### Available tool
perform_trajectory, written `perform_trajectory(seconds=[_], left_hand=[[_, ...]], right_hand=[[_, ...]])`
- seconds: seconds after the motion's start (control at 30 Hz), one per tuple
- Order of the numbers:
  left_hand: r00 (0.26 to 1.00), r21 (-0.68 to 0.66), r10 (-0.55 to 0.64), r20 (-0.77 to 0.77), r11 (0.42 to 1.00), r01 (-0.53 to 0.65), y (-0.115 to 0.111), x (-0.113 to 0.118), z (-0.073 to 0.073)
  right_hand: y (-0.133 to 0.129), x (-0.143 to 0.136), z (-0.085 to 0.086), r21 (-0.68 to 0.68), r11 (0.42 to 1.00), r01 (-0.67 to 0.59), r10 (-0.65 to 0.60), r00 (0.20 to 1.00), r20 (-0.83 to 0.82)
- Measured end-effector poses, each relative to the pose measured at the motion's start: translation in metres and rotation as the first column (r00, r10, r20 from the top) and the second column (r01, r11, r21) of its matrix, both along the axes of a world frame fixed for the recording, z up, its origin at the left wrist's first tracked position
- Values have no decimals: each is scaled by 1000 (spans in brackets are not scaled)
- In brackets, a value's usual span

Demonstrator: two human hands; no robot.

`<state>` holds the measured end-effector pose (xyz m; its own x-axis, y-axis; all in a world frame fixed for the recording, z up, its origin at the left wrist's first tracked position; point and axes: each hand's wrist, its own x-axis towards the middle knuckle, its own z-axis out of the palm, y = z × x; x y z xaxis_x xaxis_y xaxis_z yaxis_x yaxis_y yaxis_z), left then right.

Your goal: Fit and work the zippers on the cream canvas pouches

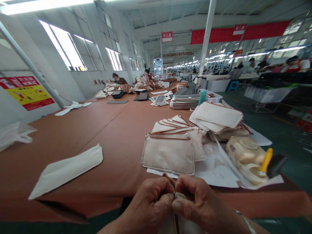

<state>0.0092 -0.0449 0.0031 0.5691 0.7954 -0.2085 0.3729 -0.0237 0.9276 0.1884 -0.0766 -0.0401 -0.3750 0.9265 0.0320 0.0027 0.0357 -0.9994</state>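
At the bottom centre, my left hand (154, 203) and my right hand (195, 201) meet with fingertips almost touching. Both pinch the edge of a cream fabric piece (188, 226) with a brown trim strip, which hangs below them and is partly hidden. Just beyond my fingers lies a cream pouch with brown edging (168, 153), on top of fanned pouches (170, 124). To the right, more cream pouches are heaped in a pile (218, 115). A single cream piece (69, 169) rests on the brown table (117, 143) at the left.
A plastic container (243, 156) with a yellow-handled brush (266, 161) stands at the right edge on white paper (216, 172). Behind are stacked grey panels (185, 101) and a teal bottle (202, 97). A plastic bag (17, 135) lies far left. People sit at the far tables.
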Motion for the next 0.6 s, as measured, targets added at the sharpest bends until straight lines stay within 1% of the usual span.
perform_trajectory(seconds=[0.1, 0.2, 0.3, 0.37, 0.47, 0.53, 0.6], left_hand=[[999, 96, 4, -40, 995, -1, 0, 1, 1], [999, 161, 1, -48, 987, 7, 1, 3, 1], [1000, 172, -2, -26, 985, 6, 1, 4, 0], [1000, 121, 1, -25, 993, 2, 2, 3, -1], [1000, -29, -6, -6, 1000, 5, 4, 1, -4], [999, -121, -17, 33, 992, 21, 5, 1, -6], [997, -182, -17, 73, 983, 30, 5, 0, -9]], right_hand=[[-1, 0, 4, -21, 1000, 16, -14, 995, 94], [0, -1, 5, -29, 999, 39, -35, 991, 133], [1, -2, 3, -12, 997, 78, -75, 989, 131], [1, -3, 1, -23, 994, 104, -100, 988, 115], [-1, -5, -2, -44, 988, 150, -145, 984, 102], [-2, -6, -4, -48, 981, 190, -184, 978, 103], [-3, -6, -6, -53, 976, 210, -205, 974, 92]])
